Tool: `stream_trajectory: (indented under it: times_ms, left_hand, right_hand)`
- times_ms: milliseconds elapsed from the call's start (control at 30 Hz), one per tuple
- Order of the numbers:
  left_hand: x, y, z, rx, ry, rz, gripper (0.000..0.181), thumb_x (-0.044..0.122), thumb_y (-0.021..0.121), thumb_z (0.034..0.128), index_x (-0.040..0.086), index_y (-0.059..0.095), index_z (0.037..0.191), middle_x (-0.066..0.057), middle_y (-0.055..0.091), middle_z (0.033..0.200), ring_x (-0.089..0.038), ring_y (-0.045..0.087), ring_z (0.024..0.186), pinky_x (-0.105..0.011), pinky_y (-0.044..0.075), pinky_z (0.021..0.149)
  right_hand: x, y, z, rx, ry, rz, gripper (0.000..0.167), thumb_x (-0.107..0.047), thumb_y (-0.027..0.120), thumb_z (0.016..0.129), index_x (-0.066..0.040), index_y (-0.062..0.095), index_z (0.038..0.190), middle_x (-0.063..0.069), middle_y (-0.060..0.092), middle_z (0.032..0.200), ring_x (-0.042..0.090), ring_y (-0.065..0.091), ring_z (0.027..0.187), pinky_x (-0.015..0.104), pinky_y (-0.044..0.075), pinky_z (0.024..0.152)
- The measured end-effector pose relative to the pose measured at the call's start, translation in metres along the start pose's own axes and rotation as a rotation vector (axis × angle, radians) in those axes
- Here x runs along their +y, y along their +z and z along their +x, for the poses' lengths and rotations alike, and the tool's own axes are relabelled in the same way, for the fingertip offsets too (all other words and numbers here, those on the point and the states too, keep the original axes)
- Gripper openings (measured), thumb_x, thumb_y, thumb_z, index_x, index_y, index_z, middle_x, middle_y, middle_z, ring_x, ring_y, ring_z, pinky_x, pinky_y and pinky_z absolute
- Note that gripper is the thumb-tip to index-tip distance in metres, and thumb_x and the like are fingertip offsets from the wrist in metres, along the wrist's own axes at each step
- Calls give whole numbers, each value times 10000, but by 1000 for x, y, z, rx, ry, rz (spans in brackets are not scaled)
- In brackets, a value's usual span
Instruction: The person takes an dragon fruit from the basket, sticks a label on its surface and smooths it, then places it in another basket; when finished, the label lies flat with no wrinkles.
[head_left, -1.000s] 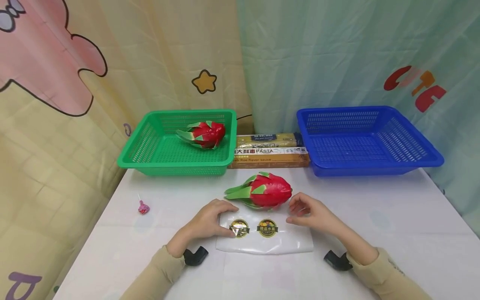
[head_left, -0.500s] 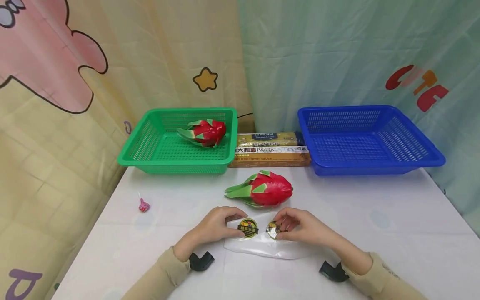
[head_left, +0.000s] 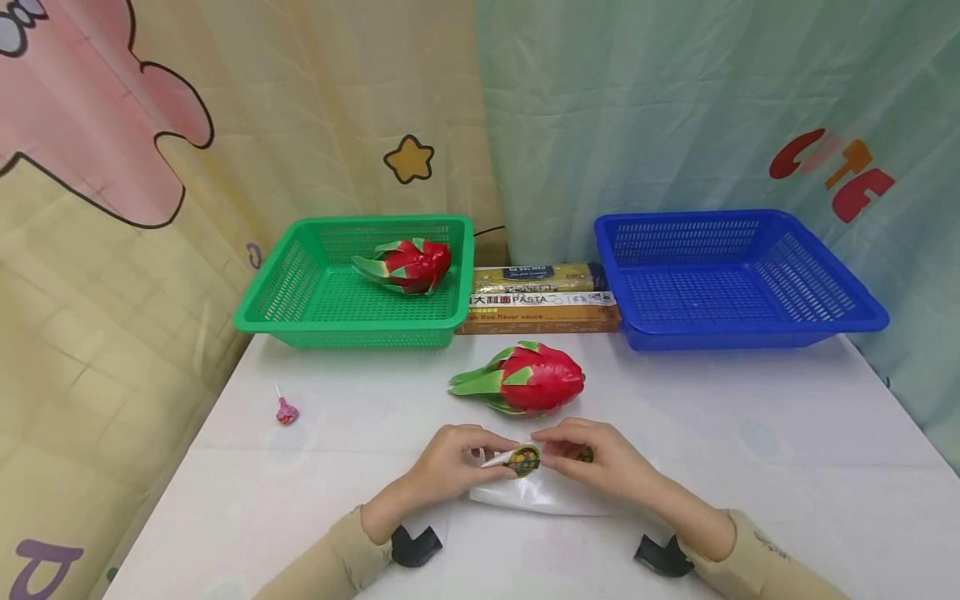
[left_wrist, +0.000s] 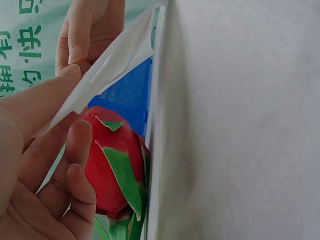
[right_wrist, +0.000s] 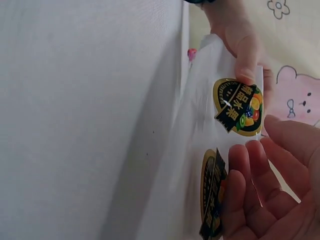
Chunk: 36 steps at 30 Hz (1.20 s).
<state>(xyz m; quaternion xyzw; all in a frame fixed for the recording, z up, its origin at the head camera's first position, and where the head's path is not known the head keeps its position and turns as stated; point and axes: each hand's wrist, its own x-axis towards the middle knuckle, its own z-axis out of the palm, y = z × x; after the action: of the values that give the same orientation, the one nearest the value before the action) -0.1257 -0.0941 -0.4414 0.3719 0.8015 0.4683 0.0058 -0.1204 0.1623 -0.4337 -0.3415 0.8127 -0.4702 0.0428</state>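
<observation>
A glossy white sheet [head_left: 532, 497] with two round fruit stickers is lifted and bent along its far edge. My left hand [head_left: 453, 467] pinches that edge beside the left sticker [head_left: 525, 460], its thumb against the sheet in the left wrist view. Close to it, my right hand [head_left: 611, 458] holds the same edge between thumb and fingers. The right sticker [right_wrist: 212, 195] is partly covered by my right fingers. Just beyond the sheet a red dragon fruit [head_left: 542, 379] with green leaves lies on its side, touched by neither hand.
A green basket [head_left: 352, 340] at the back left contains another dragon fruit [head_left: 420, 267]. At the back right stands a blue basket [head_left: 720, 340]. Pasta packages [head_left: 536, 312] lie between them. A wrapped lollipop [head_left: 286, 412] is on the table [head_left: 360, 400] at left.
Both hands have come together over the sheet. From lying flat with the hands at its sides, the sheet's far edge has been gripped, raised and bent. The dragon fruit has stayed put.
</observation>
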Motion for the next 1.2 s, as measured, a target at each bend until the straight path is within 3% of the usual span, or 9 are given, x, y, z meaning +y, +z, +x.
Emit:
stream_trajectory:
  times_ms: [233,633,833,967,1167,1200]
  left_hand:
    - [5,5,2,19,60,-6,285,65,803,721,-17,724,983,-48,710,824,-134,576,675,-258,497,587]
    - [1,8,1,-10,109,-29,272,177,775,781,81,736,1032,61,710,859,-5,557,706,-185,486,629]
    - [3,8,2,-54,57,-40,306,244,749,810,92,722,1074,70,708,895,8,572,742,-184,495,664]
    - [3,5,1,-90,-37,-94,311,271,678,875,110,689,1141,72,697,978,-18,589,805,-212,501,703]
    - [2,0,1,-113,-177,-160,318,269,589,938,95,650,1197,16,655,1147,-60,602,981,-236,501,789]
    - [2,-1,1,-111,-193,-160,319,267,587,939,88,651,1195,11,658,1140,-55,600,936,-224,496,770]
  right_hand:
    - [2,4,1,103,-74,-6,192,-145,714,839,-135,730,1030,-29,664,841,52,544,678,214,482,580]
    - [3,11,1,182,-185,31,148,6,749,760,-46,737,898,43,653,757,70,540,633,194,459,537]
    - [3,13,0,180,-149,-27,180,-20,752,771,-149,720,893,-77,631,776,44,528,651,191,464,555]
    - [1,13,1,148,-107,-80,174,-91,702,843,-231,648,930,-132,569,796,30,500,672,194,460,576]
    - [4,12,1,109,-88,-98,139,-129,656,887,-240,591,939,-130,544,862,38,499,723,200,463,612]
    - [4,11,1,105,-90,-95,138,-121,648,892,-236,587,939,-122,548,884,46,506,749,205,472,629]
